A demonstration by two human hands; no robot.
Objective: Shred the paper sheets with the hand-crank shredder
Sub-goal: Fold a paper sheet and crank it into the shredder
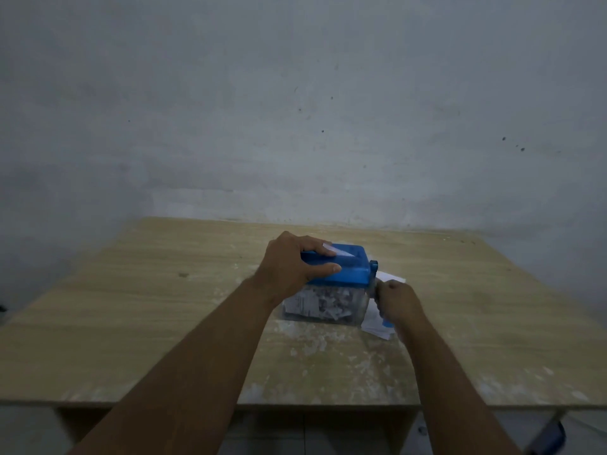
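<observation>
**Helper:** What are the hands holding?

**Me:** My right hand is curled tight round the handle of the crank, just right of the middle of the frame. It looks a bit blurry, so I can't see each finger. My left hand is wrapped over the left end of the shredder, with the thumb along the near edge of the blue top. It holds the shredder down.

**Helper:** Where is the paper?

**Me:** One white sheet pokes up from the slot in the blue top, right by my left fingertips. Only a small bit shows. The clear box under the blue top is full of torn bits. More loose sheets lie on the table beside the shredder, under my right hand.

**Helper:** So which step is this?

**Me:** I think I'm in the turning step, and this sheet is nearly all in.

**Helper:** What comes next?

**Me:** I'd turn the crank round until the white bit is gone, and press down hard with my left hand so the shredder doesn't slide. Then I need a new sheet from the pile. The box looks very full, so it may jam soon.
</observation>
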